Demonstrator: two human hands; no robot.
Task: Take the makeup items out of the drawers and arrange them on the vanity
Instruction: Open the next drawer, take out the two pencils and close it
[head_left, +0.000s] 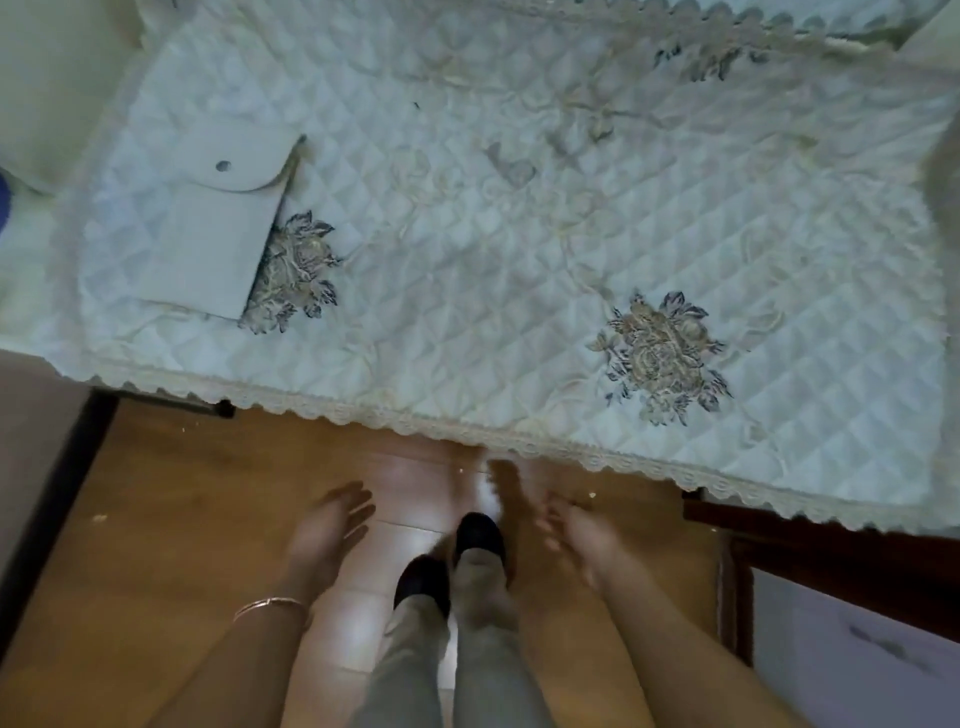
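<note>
My left hand (332, 525) hung open and empty, fingers loosely spread, palm turned inward. My right hand (576, 525) was blurred; the fingers looked loosely curled around nothing, though I could not be sure of that. The two were well apart, one on each side of my legs, both below the edge of the vanity (519, 260) and touching nothing. I judged they were low because the drawers sit under the top, and none showed plainly; a dark wooden front (831, 566) at the right may have belonged to one.

My shoes (452, 556) stood on the wood floor (171, 519), close to the vanity, so I could reach it without leaning.

A quilted cloth (571, 338) with embroidered flowers covered the top, its lace hem hanging over the near edge. The only thing on it was a pale pouch (213, 223) with a snap flap, lying flat at the left and partly over one flower. No makeup item was in view, so I took the items to be shut away yet, and the task hardly begun. The wide bare cloth left ample room for arranging.
</note>
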